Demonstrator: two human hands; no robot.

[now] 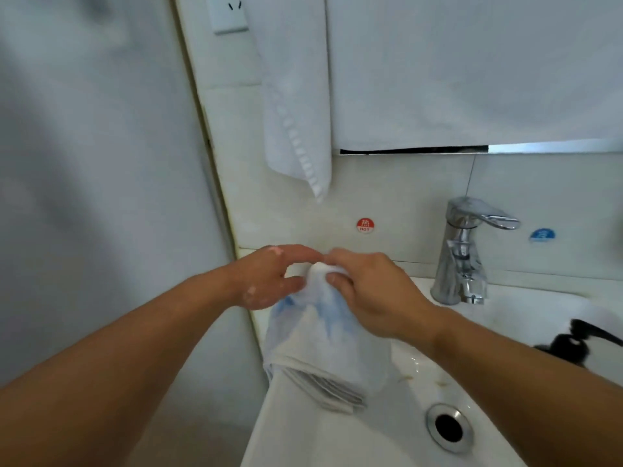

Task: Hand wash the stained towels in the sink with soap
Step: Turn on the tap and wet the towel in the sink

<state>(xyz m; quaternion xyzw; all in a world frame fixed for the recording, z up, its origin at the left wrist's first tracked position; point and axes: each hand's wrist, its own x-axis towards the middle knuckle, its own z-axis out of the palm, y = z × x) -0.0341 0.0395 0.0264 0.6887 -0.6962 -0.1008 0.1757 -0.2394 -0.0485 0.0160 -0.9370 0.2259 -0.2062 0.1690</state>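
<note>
Over the left edge of the sink (337, 443), a white towel (323, 345) is being held up by its bunched top, with the folded lower end draping onto the basin wall. It's being gripped by both hands. The right hand (371, 298) is being clenched around the bunch, and the left hand (269, 278) is pinching it from the other side, fingertips meeting just above.

Whitish flecks are showing on the left hand, probably suds, so soap is likely being worked in already, though that's a guess. Blue staining is being seen in the cloth right under the grip, so the scrubbing is looking far from finished.

No water is being seen running from the faucet (462, 254). The drain (448, 428) is sitting open with nothing pooled, so rinsing is apparently yet to be done.

A blurry black thing (573, 342) by the right rim might be a soap pump, can't tell. A hanging towel (296, 112) is being left on the wall; whether it's one of the stained ones can't be told.
</note>
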